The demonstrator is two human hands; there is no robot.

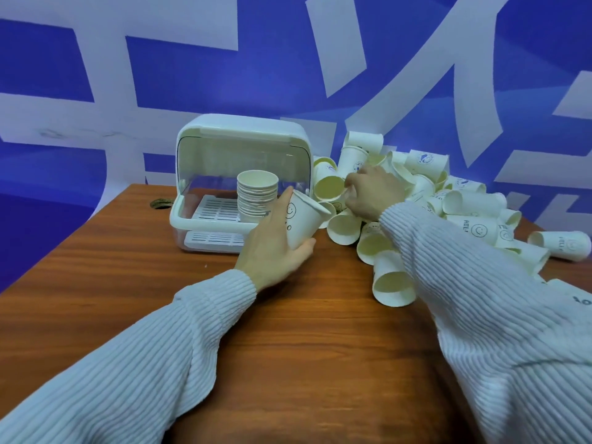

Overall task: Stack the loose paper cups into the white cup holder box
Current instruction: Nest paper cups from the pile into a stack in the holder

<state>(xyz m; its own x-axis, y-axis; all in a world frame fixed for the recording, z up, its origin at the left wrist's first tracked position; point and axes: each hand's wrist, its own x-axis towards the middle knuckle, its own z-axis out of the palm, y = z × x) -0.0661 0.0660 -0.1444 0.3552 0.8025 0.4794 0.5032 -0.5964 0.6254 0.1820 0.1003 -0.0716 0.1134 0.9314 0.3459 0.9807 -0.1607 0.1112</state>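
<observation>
The white cup holder box (205,216) stands at the back of the table with its clear lid raised. Inside it rises a stack of nested paper cups (257,195). My left hand (272,248) grips a single paper cup (302,221) with a smiley print, tilted, just right of the box's front. My right hand (373,195) reaches into the pile of loose paper cups (455,206) to the right of the box, its fingers curled on the rim of a cup (329,187) lying on its side; whether it holds that cup is unclear.
The wooden table (304,331) runs toward me. A round cable hole (161,204) sits left of the box. Loose cups spread along the right side as far as a cup at the edge (560,245). A blue and white wall stands behind.
</observation>
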